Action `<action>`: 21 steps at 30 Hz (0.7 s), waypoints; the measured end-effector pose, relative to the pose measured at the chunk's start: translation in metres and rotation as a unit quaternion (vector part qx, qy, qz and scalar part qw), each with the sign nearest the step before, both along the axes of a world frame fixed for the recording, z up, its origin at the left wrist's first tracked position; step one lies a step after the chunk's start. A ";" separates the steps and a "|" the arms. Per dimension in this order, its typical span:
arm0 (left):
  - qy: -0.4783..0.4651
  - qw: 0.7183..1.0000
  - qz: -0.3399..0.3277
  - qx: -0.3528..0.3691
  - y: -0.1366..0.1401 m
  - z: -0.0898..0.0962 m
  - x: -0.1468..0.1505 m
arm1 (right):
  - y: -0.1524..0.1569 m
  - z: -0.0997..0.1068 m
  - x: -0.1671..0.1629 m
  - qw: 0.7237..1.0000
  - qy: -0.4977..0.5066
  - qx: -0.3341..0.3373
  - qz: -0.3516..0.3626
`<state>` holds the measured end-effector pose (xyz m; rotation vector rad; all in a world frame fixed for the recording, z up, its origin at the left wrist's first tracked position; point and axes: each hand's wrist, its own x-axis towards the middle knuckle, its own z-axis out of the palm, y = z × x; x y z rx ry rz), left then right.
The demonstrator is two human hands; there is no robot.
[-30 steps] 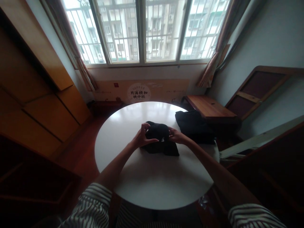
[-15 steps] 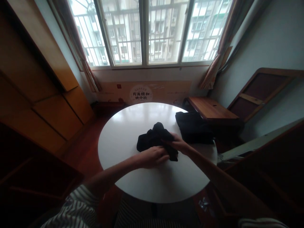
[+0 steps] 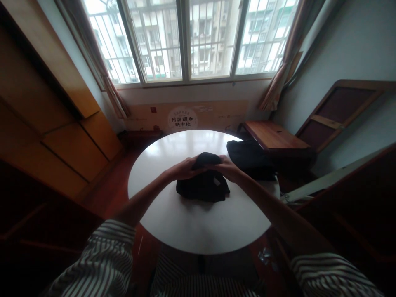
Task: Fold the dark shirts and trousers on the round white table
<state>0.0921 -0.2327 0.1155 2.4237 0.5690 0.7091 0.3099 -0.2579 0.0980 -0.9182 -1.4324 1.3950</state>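
L hand (image 3: 186,168) & R hand (image 3: 228,168) abt equally near, fingers of both clamped on raised far part of blk cloth (image 3: 199,189), which sits mid-worktop (image 3: 161,156) w/ bulk on near side of fingers, long axis unclear (bunched), blk pile (image 3: 252,159) just beyond R hand.

The bare table (image 3: 201,231) leaves passage at the frame's centre left and lower centre; the black cloth (image 3: 198,189) blocks the middle, the dark pile (image 3: 252,161) the right, the forearms (image 3: 147,194) both flanks.
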 end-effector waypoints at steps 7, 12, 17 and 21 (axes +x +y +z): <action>-0.087 0.984 0.148 -0.055 0.004 -0.014 0.001 | -0.018 -0.017 0.005 0.990 0.007 -0.130 0.054; -0.293 0.893 0.342 0.020 -0.003 0.012 0.010 | -0.034 -0.028 -0.020 0.991 0.024 -0.112 0.073; -0.292 0.869 0.372 0.148 -0.015 0.053 0.010 | -0.042 -0.015 -0.061 0.998 0.037 -0.011 0.056; -0.253 0.865 0.371 0.224 -0.020 0.078 -0.005 | -0.042 0.006 -0.076 0.994 0.080 0.050 -0.057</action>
